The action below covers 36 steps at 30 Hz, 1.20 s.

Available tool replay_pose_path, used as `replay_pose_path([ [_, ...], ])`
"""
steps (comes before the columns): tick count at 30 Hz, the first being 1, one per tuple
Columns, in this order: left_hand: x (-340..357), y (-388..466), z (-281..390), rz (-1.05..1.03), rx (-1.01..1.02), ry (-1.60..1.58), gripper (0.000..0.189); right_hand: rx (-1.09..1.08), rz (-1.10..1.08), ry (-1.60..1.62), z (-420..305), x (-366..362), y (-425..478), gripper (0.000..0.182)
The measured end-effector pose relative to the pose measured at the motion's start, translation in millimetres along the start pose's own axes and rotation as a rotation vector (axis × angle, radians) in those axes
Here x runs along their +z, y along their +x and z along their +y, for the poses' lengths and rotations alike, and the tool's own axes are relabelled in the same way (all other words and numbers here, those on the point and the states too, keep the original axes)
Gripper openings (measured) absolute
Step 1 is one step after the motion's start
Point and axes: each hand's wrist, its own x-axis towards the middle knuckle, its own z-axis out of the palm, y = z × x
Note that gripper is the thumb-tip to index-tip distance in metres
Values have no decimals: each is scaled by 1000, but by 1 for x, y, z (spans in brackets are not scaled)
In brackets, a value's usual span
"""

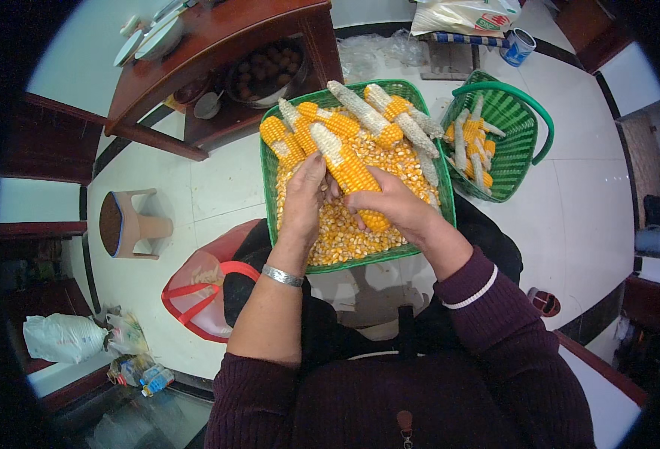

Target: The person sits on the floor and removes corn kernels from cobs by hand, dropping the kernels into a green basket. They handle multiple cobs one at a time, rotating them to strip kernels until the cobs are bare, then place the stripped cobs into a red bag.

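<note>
An ear of corn slants between my two hands, its tip end bare of kernels and its lower part still yellow. My right hand wraps the lower half, thumb across the kernels. Beside the upper half is my left hand, its thumb against the bare part and its fingers partly hidden behind the ear. Under both hands lie loose corn kernels in a green woven basket. Several partly shelled ears and cobs rest along the basket's far side.
A green handled basket with cobs stands at the far right. A red-brown wooden table rises at the upper left. Left are a plastic stool and a red-trimmed bag. A blue can stands at the back right.
</note>
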Motion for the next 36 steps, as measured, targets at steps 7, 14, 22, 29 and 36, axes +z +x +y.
replay_pose_path([
  [7, 6, -3, 5, -25, 8, 178, 43, 141, -39, 167, -6, -5, -2, 30],
  [14, 13, -9, -4, 7, 168, 318, 38, 101, 20, 72, 4, 4, -1, 32],
  [22, 20, -11, -8, 56, 266, 332, 30, 23, 83, 96, 11, 12, 2, 32],
  [29, 17, -11, -9, 89, 265, 383, 32, 37, 28, 58, 4, 15, -1, 29],
  [36, 6, 2, 3, 150, 217, 238, 43, 149, -104, 214, 1, 5, -5, 31],
])
